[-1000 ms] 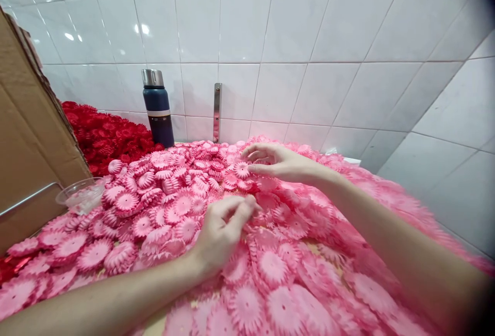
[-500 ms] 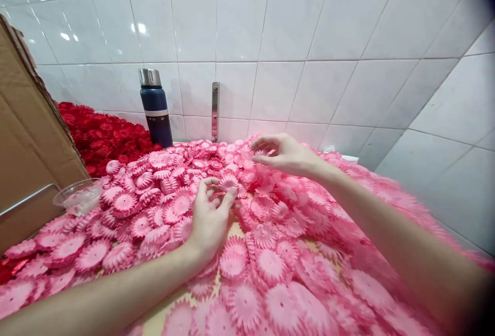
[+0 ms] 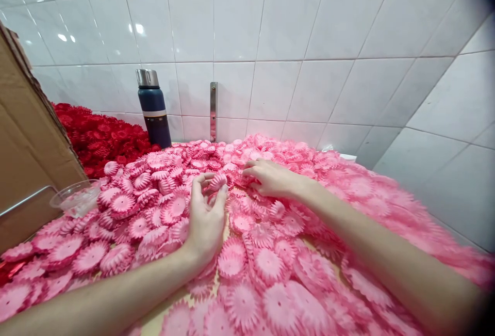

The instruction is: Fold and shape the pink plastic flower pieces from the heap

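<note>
My left hand pinches a small pink ruffled flower piece between thumb and fingers, just above the heap. To its right, my right hand reaches low over the pile of pink fabric flowers, palm down. Its fingers are bent and spread apart from the thumb, with the tips close to the flowers at the middle of the pile. I see nothing held in it, though the undersides of the fingers are partly hidden. The flowers are round, with scalloped edges; many show a small centre hole.
A dark blue bottle with a steel cap stands by the tiled wall. Behind a cardboard box lies a heap of red flowers. A clear plastic bowl sits beside the box. A metal bracket is on the wall.
My right hand has come down and slightly left onto the pile, from higher up. My left hand has shifted slightly left, still holding the flower piece, which is now tilted.
</note>
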Motion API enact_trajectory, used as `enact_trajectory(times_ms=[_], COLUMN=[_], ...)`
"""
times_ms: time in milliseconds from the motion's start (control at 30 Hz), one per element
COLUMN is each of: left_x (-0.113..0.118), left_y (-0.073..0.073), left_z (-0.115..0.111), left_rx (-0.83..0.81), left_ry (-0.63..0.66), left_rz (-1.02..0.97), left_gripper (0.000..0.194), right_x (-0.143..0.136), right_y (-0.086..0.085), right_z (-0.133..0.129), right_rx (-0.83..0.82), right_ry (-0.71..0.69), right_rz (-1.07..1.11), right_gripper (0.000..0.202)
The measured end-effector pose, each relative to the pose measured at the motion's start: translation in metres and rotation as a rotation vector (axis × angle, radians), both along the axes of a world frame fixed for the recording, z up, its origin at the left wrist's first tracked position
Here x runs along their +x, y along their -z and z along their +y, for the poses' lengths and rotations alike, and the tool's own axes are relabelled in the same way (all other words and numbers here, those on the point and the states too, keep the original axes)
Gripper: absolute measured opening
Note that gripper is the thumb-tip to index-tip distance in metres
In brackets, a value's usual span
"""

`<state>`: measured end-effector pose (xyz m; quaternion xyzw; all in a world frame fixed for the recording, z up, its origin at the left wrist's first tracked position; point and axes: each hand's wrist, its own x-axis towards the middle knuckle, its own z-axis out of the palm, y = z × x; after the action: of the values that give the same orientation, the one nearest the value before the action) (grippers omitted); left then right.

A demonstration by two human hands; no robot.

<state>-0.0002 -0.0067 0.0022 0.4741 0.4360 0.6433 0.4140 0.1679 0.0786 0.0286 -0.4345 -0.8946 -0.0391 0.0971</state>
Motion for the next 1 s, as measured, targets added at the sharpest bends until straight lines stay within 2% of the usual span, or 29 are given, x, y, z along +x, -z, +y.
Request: enact_trajectory(times_ms=[100,200,367,433,467,533,600,733,800,900,1000], left_x=[-0.001,-0.001,-0.001,-0.001,-0.001,-0.001,-0.001,-0.001,-0.001,-0.001,-0.001], left_y=[0.001,0.002,0.002,0.001,0.0,-0.001,0.0,0.002,0.003,0.003,0.002], left_z=[0.0,0.0,0.0,-0.001,-0.001,-0.002,-0.001,0.0,0.0,0.0,-0.002], left_rx=[0.0,0.003,0.013,0.011,0.008,0.0,-0.003,0.013,0.01,0.012,0.023], left_ry=[-0.004,0.002,0.01,-0.001,-0.009,-0.023,-0.036,-0.026,-0.003,0.023,0.034], left_rz=[0.017,0.012,0.002,0.009,0.018,0.041,0.06,0.036,0.0,-0.034,-0.041], left_gripper=[0.025,0.024,0.019,0.018,0.017,0.018,0.019,0.019,0.02,0.02,0.019], right_x=[0.0,0.002,0.006,0.006,0.006,0.003,0.0,-0.011,-0.016,-0.022,-0.024], right_y=[-0.006,-0.016,-0.023,-0.022,-0.021,-0.019,-0.018,-0.015,-0.011,-0.002,0.006], right_z=[0.002,0.001,0.001,0.001,0.001,0.001,-0.001,-0.007,-0.009,-0.01,-0.008], right_rx=[0.006,0.09,0.234,0.284,0.318,0.37,0.365,0.165,0.05,-0.03,-0.029], right_ry=[0.001,0.095,0.244,0.251,0.243,0.199,0.118,-0.178,-0.281,-0.276,-0.188], right_rz=[0.021,0.102,0.087,0.105,0.124,0.162,0.184,0.114,0.06,0.009,0.001], right_gripper=[0.018,0.016,0.031,0.022,0.019,0.026,0.028,0.006,0.006,0.008,0.014])
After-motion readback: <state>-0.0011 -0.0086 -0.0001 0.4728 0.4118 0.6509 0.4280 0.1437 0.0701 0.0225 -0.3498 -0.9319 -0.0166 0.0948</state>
